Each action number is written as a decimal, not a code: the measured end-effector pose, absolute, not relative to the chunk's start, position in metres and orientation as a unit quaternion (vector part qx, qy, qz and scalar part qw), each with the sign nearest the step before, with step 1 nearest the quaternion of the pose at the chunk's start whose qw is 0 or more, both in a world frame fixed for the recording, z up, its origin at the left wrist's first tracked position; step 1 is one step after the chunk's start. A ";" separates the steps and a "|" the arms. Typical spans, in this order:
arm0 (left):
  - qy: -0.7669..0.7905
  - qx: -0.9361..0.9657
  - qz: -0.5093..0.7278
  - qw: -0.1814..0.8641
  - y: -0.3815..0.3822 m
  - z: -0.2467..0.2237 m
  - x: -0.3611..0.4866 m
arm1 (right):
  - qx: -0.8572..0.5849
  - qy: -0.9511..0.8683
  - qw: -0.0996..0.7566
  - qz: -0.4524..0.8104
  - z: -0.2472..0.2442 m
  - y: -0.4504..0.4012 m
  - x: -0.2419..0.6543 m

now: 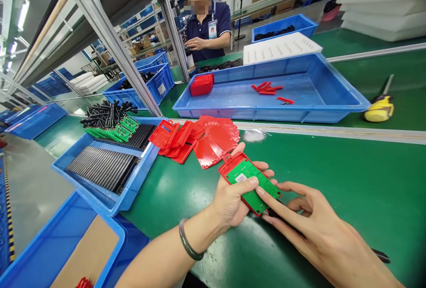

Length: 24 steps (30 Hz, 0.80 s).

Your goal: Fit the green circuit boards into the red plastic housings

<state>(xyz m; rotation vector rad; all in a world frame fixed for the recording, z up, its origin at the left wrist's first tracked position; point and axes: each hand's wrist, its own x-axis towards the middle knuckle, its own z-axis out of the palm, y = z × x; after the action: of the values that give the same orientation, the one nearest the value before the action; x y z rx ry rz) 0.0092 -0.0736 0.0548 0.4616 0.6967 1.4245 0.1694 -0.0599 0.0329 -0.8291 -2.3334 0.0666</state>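
Observation:
My left hand [233, 197] holds a red plastic case half [229, 166] from below, its thumb pressed on the green circuit board [256, 195] that lies in it. A white label sits on the board. My right hand [309, 226] closes on the board's near end, one fingertip on its face. A black cable comes off that end and runs under my right hand, mostly hidden. Beyond my left hand lie a fan of flat red panels [218, 139] and a pile of red case halves [176, 139].
At left, a blue tray [111, 208] holds black bars and cabled green boards [123, 130]. A wide blue bin [266, 112] with red parts stands ahead. A yellow-handled screwdriver [380, 108] lies at right. Across the bench is a person [208, 30]. A metal post [109, 39] slants at left.

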 end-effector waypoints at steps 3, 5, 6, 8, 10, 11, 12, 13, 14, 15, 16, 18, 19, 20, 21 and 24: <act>0.304 0.217 0.637 0.674 -0.073 0.051 0.010 | -0.315 -0.893 0.321 0.018 0.035 -0.062 0.169; 0.297 0.228 0.643 0.668 -0.072 0.049 0.010 | -0.313 -0.891 0.326 0.029 0.035 -0.063 0.170; 0.292 0.234 0.645 0.666 -0.071 0.049 0.010 | -0.316 -0.888 0.331 0.050 0.036 -0.063 0.170; 0.281 0.243 0.650 0.663 -0.071 0.050 0.010 | -0.354 -0.861 0.338 0.139 0.038 -0.061 0.172; 0.269 0.249 0.646 0.669 -0.071 0.051 0.010 | -0.413 -0.798 0.329 0.291 0.042 -0.058 0.173; 0.263 0.252 0.639 0.677 -0.071 0.052 0.010 | -0.429 -0.759 0.316 0.375 0.044 -0.056 0.174; 0.258 0.255 0.630 0.687 -0.071 0.053 0.010 | -0.430 -0.723 0.294 0.455 0.047 -0.054 0.174; 0.253 0.257 0.618 0.698 -0.072 0.054 0.010 | -0.417 -0.694 0.265 0.524 0.050 -0.053 0.174; 0.249 0.259 0.607 0.709 -0.073 0.054 0.010 | -0.396 -0.671 0.236 0.581 0.053 -0.052 0.173; 0.245 0.261 0.598 0.717 -0.073 0.054 0.010 | -0.376 -0.653 0.211 0.622 0.054 -0.052 0.172; 0.241 0.263 0.592 0.723 -0.074 0.053 0.011 | -0.364 -0.637 0.194 0.651 0.056 -0.052 0.171; 0.240 0.263 0.584 0.730 -0.075 0.051 0.012 | -0.362 -0.609 0.189 0.680 0.057 -0.054 0.168; 0.242 0.264 0.583 0.730 -0.075 0.049 0.012 | -0.367 -0.598 0.197 0.685 0.057 -0.055 0.167; 0.245 0.265 0.583 0.728 -0.075 0.048 0.013 | -0.373 -0.589 0.204 0.687 0.057 -0.056 0.166; 0.249 0.267 0.584 0.725 -0.075 0.046 0.013 | -0.379 -0.581 0.208 0.689 0.057 -0.057 0.164; 0.256 0.274 0.588 0.717 -0.075 0.044 0.014 | -0.384 -0.562 0.209 0.703 0.057 -0.058 0.162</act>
<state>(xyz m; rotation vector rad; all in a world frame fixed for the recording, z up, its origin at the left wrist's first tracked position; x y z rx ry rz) 0.0142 -0.0746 0.0439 0.6061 0.5669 1.3016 0.1619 -0.0585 0.0568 -1.0668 -1.5621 1.9543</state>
